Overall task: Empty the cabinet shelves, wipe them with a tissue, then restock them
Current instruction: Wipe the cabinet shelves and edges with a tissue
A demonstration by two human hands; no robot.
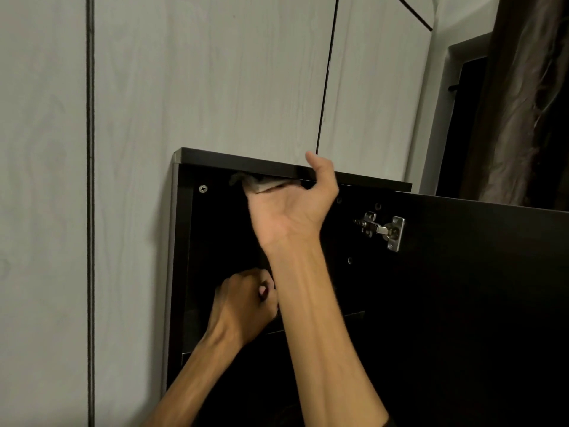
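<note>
1. The wiping seems in progress: the right hand (pixel 292 211) presses a tissue (pixel 258 184) under the top panel of the cabinet (pixel 462 288), fingers closed on it
2. The left hand (pixel 246 306) is a closed fist inside; whether it holds something I cannot tell
3. No items are visible, so restocking probably remains

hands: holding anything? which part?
Right hand presses a crumpled pale tissue under the dark cabinet's top panel, fingers on the wad, thumb over the panel edge. Left hand is fisted; contents cannot be told.

Dim, flat light; cabinet interior (pixel 215 241) nearly black, edges bowed.
</note>
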